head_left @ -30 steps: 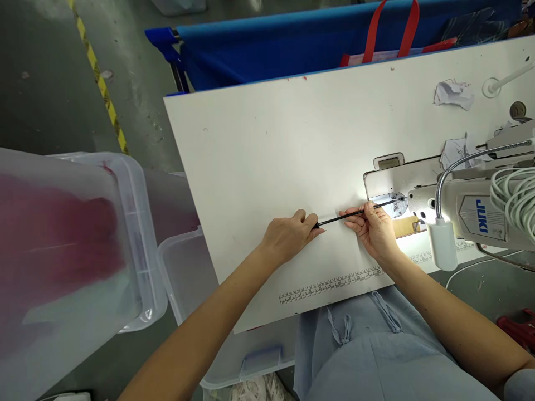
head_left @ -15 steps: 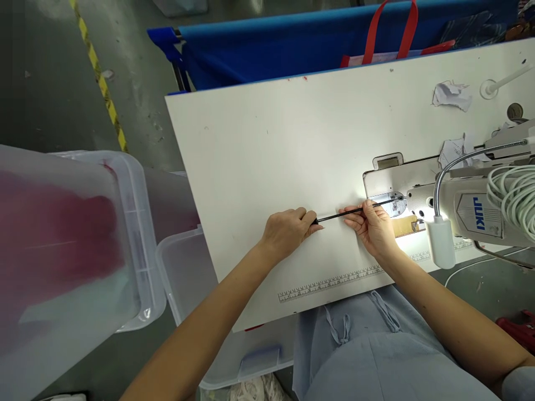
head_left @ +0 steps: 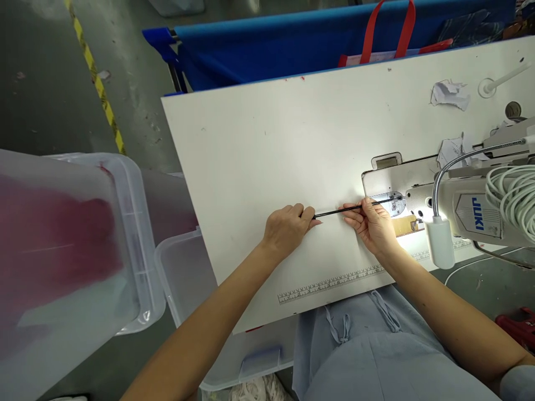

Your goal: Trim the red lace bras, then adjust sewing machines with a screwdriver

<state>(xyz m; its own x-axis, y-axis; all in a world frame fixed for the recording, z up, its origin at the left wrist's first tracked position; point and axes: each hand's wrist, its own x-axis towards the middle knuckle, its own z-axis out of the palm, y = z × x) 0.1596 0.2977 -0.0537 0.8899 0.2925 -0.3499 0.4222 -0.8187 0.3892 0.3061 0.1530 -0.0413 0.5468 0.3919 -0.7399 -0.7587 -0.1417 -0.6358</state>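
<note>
A narrow black strip [head_left: 334, 212], cord-like and pulled straight, runs from my left hand to the needle area of the sewing machine [head_left: 451, 206]. My left hand [head_left: 290, 228] is closed on its left end, over the white table. Nearer the machine, my right hand [head_left: 374, 223] pinches the strip between thumb and fingers, just left of the metal needle plate [head_left: 393, 205]. The strip's far end lies on that plate, by the presser foot. Whether it is cloth or cord is too small to tell.
A lamp [head_left: 442, 242] on a bendy neck hangs right of my right hand. Scraps of paper [head_left: 450, 94] lie on the white table [head_left: 259, 139]. Clear plastic bins [head_left: 142, 239] stand at the left. A blue cloth holder [head_left: 259, 53] runs along the far edge.
My left hand has risen slightly away from me with its end of the strip, which now slopes less. The right hand stays nearly in place. The view has shifted a little.
</note>
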